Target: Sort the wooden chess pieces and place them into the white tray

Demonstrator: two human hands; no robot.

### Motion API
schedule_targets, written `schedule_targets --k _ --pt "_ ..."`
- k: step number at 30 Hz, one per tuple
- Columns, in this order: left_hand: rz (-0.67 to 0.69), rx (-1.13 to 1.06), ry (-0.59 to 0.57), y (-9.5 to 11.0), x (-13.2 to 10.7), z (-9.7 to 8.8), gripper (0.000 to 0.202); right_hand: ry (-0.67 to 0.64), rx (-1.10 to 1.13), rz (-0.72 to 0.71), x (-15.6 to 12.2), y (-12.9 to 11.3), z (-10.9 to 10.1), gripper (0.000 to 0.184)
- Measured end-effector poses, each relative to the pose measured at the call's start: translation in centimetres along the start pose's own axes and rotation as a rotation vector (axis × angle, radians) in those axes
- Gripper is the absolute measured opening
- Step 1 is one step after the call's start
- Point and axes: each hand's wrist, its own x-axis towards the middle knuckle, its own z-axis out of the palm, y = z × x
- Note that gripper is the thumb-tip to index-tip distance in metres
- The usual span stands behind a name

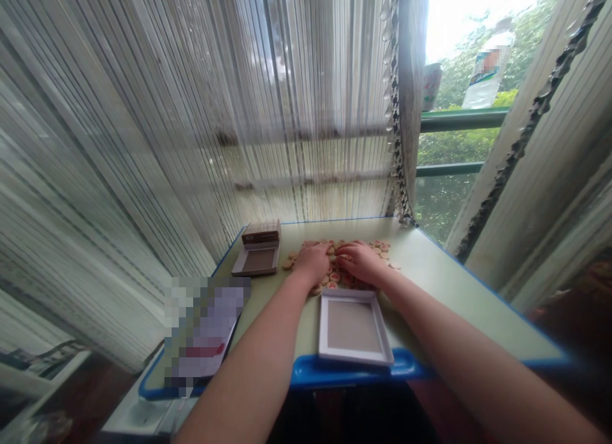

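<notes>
A heap of round wooden game discs [381, 246] with red markings lies on a pale green table [444, 285] with a blue rim. My left hand [313, 262] rests palm down on the left part of the heap, fingers curled over the discs. My right hand [361, 260] lies on the middle of the heap, fingers bent over the discs and touching the left hand. An empty white shallow box tray [354, 326] sits just in front of the heap, near the table's front edge.
A second box tray [257, 260] lies at the left with a brown box [261, 231] behind it. A blurred flat item [205, 332] covers the front left corner. Striped curtains [191, 125] hang behind the table; an open window [454, 144] is at the right.
</notes>
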Motion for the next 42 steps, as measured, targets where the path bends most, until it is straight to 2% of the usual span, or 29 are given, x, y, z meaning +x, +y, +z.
schedule_targets --k 5,7,12,18,26,42 --pt "0.012 0.056 -0.036 0.28 0.13 -0.08 0.038 -0.074 -0.107 0.053 -0.01 0.55 0.43 0.041" --pt "-0.008 0.055 -0.029 0.22 0.15 -0.08 0.037 -0.106 -0.107 0.06 -0.09 0.66 0.26 0.041" --pt "0.018 0.053 0.006 -0.3 0.13 0.27 0.034 -0.077 -0.137 0.096 -0.19 0.7 -0.25 0.035" --pt "0.061 0.075 -0.03 -0.18 0.11 0.47 0.034 -0.1 -0.146 0.007 -0.34 0.73 -0.1 0.035" --pt "0.023 0.083 -0.067 0.18 -0.07 0.11 0.034 -0.108 -0.196 0.06 -0.39 0.69 -0.12 0.037" --pt "0.031 0.12 -0.061 0.23 -0.07 0.45 0.035 -0.123 -0.203 0.103 -0.59 0.55 0.0 0.042"
